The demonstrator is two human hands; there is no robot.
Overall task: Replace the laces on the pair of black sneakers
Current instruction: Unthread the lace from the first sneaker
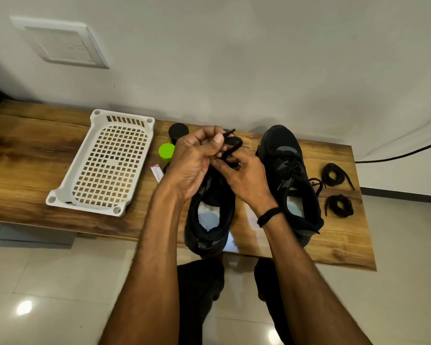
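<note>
Over a pale tiled floor (60, 282), we work at a wooden table (35, 150) where one black sneaker (209, 220) sits with its heel at the near edge and its toe pointing away, the opening up. Just above its tongue, our right hand (246, 180), a dark band (269, 216) on the wrist, curls its fingers and pinches a black lace (232, 143). Our left hand (194, 160), a little farther and to the left, grips the same lace between thumb and curled fingers, and the lace's tip pokes out beyond them. To the right stands the second sneaker (289, 170), upright and still laced, also toe away. Farther right lie two coiled black laces (334, 174), near each other but apart, close to the table's right end. On the left, a white perforated basket (105, 163) rests on the table. Between it and our hands lie a small packet (157, 171), a container with a green lid (166, 151) and, just beyond that, a round black container (178, 130). Behind the table rises a light wall, with a white plate (60, 43) at far left and a dark cable (396, 153) at right.
</note>
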